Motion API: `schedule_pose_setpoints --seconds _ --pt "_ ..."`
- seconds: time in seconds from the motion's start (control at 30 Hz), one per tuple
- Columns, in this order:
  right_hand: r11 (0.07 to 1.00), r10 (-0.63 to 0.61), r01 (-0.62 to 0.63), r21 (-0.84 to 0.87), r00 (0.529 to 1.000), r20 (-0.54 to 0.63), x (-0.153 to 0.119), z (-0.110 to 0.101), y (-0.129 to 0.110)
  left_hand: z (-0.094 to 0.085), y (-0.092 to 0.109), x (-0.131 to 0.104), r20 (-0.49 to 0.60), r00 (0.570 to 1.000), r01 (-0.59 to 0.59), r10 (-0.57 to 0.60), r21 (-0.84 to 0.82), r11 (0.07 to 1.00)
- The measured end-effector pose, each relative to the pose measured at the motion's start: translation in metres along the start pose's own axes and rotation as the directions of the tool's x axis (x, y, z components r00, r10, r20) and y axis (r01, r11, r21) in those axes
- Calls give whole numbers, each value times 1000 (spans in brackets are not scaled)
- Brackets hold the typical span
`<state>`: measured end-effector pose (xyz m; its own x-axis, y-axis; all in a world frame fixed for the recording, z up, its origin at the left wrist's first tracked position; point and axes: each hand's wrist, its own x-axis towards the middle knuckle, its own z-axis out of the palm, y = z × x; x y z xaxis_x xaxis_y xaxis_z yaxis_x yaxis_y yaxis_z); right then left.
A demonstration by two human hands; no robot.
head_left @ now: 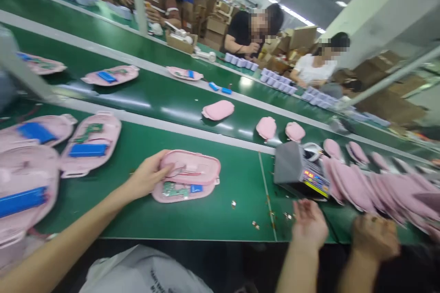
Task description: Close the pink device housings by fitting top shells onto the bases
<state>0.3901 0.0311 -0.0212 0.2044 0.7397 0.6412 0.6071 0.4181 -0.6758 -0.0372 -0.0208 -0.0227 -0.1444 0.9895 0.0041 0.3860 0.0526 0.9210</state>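
In the head view I have the left hand [154, 175] at the near edge side of the green table [120, 210], its fingers grasping the left end of a pink upper shell [202, 169], with the thumb on top. That shell lies tilted and offset over a pink lower shell [202, 196], so I can see green circuit boards [170, 188] and a blue battery pack [196, 188] along the uncovered side. A thin red wire [190, 174] runs across the upper shell.

My right hand [309, 224] is well apart from them, palm up at the table's edge, fingers loosely curled and released, just in front of a grey power supply [290, 165] (its red digits are too blurred for me to read). Small metal pieces [255, 225] lie between the lower shell and the right hand.

To the left, open pink shells [110, 135] with blue packs and green boards crowd the table. To the right, closed pink cases [357, 183] lean in an overlapping row, and a co-worker's hand [376, 238] (blurred) is in front of them. Behind, more pink pieces rest on a green conveyor [154, 94]. Beyond it, I see people [240, 32] beside rows of lavender cups [278, 83].
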Motion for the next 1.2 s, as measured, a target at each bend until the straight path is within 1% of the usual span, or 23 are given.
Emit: schedule_pose_setpoints --seconds 0.07,0.1,0.13,0.17,0.2,0.23,0.27,0.3,0.33,0.37,0.4,0.43,0.47,0.57,0.67,0.73,0.8,0.87,0.97,1.03,1.1,1.13,1.2 --pt "984 108 -97 149 992 -67 -7 19 -28 -1 -4 -1 52 999 -3 6 -42 999" --pt "967 151 -138 216 987 -46 -9 34 -47 -1 -6 -1 68 998 -4 9 -72 997" --pt "952 161 -161 261 987 22 -10 51 -69 -1 -9 -1 76 997 -6 14 -102 995" --pt "952 109 -147 270 982 151 -10 70 -93 -1 -12 -1 75 997 -13 22 -127 992" --pt "966 -16 -70 248 944 330 -9 92 -116 0 -15 -1 70 997 -25 35 -147 989" --pt "975 -141 34 221 862 486 -8 113 -137 0 -17 -2 66 996 -41 52 -163 986" --pt "968 -242 142 207 749 617 -7 135 -154 1 -20 -2 62 995 -60 72 -175 983" --pt "947 -317 247 204 625 713 -7 155 -168 1 -22 -2 57 994 -80 92 -187 979" --pt "919 -363 337 206 516 776 -7 172 -177 2 -23 -3 54 993 -97 109 -199 975" --pt "887 -390 411 210 425 817 -7 187 -182 2 -24 -3 49 991 -108 121 -212 971" --pt "855 -406 472 212 356 842 -8 199 -183 2 -24 -3 43 991 -113 125 -225 968" --pt "827 -416 521 213 310 855 -9 207 -183 2 -24 -4 40 991 -111 124 -237 965" --pt "803 -423 558 210 285 860 -10 213 -181 2 -24 -4 41 992 -104 118 -248 963" --pt "751 -447 630 201 260 856 -14 219 -176 1 -23 -4 54 994 -81 98 -266 961" --pt "713 -488 670 205 264 832 -16 219 -175 1 -24 -5 61 994 -71 91 -276 958" --pt "718 -502 670 190 308 809 -18 220 -175 1 -25 -6 61 994 -74 95 -282 957" --pt "750 -483 644 151 376 791 -20 222 -177 1 -25 -7 63 993 -81 102 -273 959" --pt "784 -429 613 96 423 798 -21 223 -181 1 -25 -8 65 992 -85 106 -263 961" --pt "805 -302 593 -13 428 852 -21 223 -190 1 -27 -10 67 992 -88 110 -274 958" --pt "820 -187 561 -116 454 871 -18 222 -196 1 -28 -12 61 992 -91 112 -277 956" --pt "848 -75 493 -194 475 877 -12 221 -198 1 -29 -14 51 992 -96 113 -266 959" --pt "868 -43 454 -200 470 882 -8 221 -197 1 -29 -15 41 993 -97 111 -258 961" --pt "913 -44 385 -134 420 906 -1 220 -192 1 -28 -15 16 996 -82 88 -235 969"
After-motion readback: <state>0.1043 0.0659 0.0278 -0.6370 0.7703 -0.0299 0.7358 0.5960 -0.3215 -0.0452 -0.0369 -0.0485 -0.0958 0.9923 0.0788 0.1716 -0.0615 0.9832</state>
